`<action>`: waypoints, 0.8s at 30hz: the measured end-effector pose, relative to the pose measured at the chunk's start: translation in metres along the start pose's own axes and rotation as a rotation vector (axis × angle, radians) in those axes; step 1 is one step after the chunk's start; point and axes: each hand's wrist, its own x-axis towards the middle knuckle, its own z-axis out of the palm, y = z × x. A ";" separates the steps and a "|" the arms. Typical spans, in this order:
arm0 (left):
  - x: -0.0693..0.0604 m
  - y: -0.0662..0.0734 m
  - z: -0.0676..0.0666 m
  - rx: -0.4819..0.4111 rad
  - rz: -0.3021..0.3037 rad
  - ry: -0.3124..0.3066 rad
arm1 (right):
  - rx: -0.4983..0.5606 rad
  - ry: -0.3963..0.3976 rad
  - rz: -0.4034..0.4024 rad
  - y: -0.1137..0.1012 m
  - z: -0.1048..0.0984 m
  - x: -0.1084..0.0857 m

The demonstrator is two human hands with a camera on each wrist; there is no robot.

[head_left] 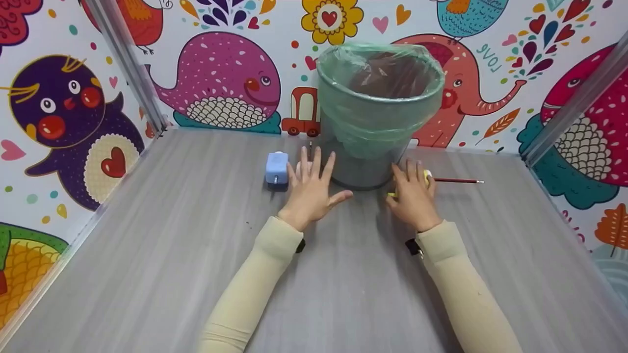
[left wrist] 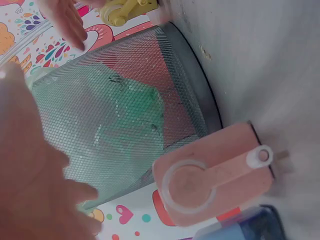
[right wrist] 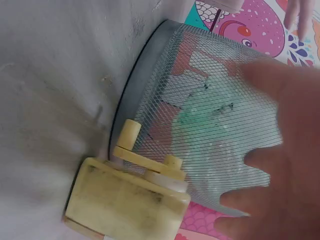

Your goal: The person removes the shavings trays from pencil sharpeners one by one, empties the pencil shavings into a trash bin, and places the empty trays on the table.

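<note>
A grey mesh bin (head_left: pixel 363 166) with a green plastic bag (head_left: pixel 382 117) folded over its rim stands between my hands. My left hand (head_left: pixel 310 191) is spread with straight fingers, left of the bin and in front of a pink crank pencil sharpener (left wrist: pixel 220 175). Beside that stands a blue pencil sharpener (head_left: pixel 277 166). On the bin's other side, my right hand (head_left: pixel 413 198) has its fingers loosely bent. It partly hides a yellow crank pencil sharpener (right wrist: pixel 130 200) in the head view. Neither hand holds anything.
A red pencil (head_left: pixel 456 181) sticks out to the right from the yellow sharpener. The grey table (head_left: pixel 196 245) meets printed cartoon walls (head_left: pixel 225 83) at its back and sides, with metal posts (head_left: pixel 130 68) at the corners.
</note>
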 end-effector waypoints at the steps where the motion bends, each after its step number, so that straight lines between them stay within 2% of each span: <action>1: 0.001 0.000 -0.001 -0.013 0.022 0.041 | 0.009 0.025 -0.002 0.001 -0.001 0.001; 6: 0.001 0.001 -0.002 -0.038 0.137 0.298 | 0.025 0.119 -0.021 0.010 -0.005 0.005; 7: 0.001 0.000 -0.002 -0.036 0.153 0.337 | 0.020 0.127 -0.026 0.012 -0.006 0.006; 9: 0.000 0.000 -0.001 -0.048 0.171 0.376 | 0.010 0.128 -0.031 0.016 -0.007 0.008; 13: -0.001 -0.001 0.000 -0.080 0.182 0.371 | -0.003 0.074 -0.017 0.023 -0.011 0.011; 18: 0.000 -0.001 0.002 -0.107 0.184 0.364 | 0.002 -0.035 0.029 0.032 -0.014 0.017; 24: -0.004 -0.004 0.004 -0.112 0.166 0.351 | -0.002 -0.075 0.032 0.039 -0.011 0.020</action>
